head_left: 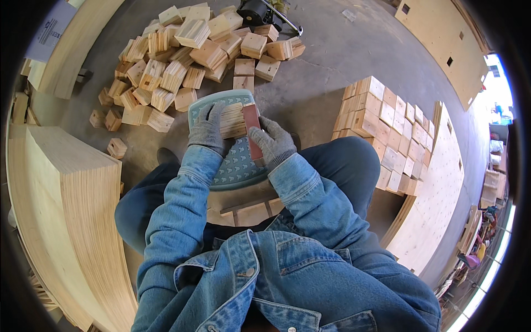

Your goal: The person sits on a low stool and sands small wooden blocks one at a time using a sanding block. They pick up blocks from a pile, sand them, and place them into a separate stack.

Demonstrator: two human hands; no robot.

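Note:
Over a blue-green plastic stool with a raised pattern, my gloved left hand grips a layered plywood block from its left side. My right hand, also in a grey glove, is closed on a flat reddish-brown bar. The bar lies against the right end of the block, its long side running away from me. Its kind is not clear, though it looks like a sanding block. Fingers hide parts of both pieces. The stool stands between my bent knees.
A loose heap of plywood blocks spreads beyond the stool to the left. Neatly stacked blocks stand right of my knee, beside a plywood sheet. Thick stacked sheets rise at my left. A black tool lies behind the heap.

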